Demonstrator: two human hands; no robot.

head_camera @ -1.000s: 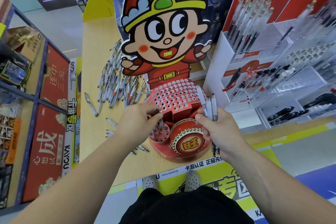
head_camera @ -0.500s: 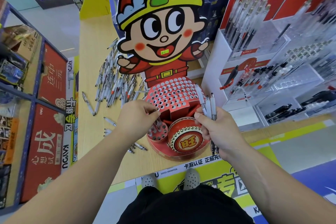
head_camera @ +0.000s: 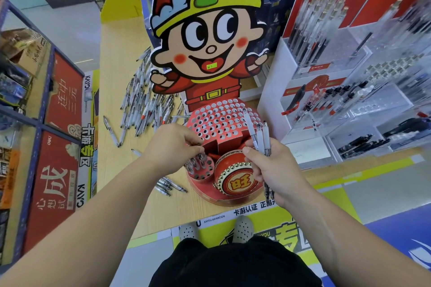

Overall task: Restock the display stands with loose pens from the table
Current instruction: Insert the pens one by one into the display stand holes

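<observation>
Wooden table (head_camera: 116,72), flanked by shop shelving, carries a red cartoon display stand (head_camera: 221,123) with a perforated upper panel, largely unfilled. Loose pens (head_camera: 144,109) lie heaped on the table behind and left of the stand. Left hand (head_camera: 172,147), fingers pinched together, works at the small round holder (head_camera: 200,168) at the stand's front left; whether it grips a pen cannot be told. Right hand (head_camera: 275,168) is closed around a bundle of pens (head_camera: 261,135), upright. Seating well likely requires aligning each tip vertically over a free hole before release.
</observation>
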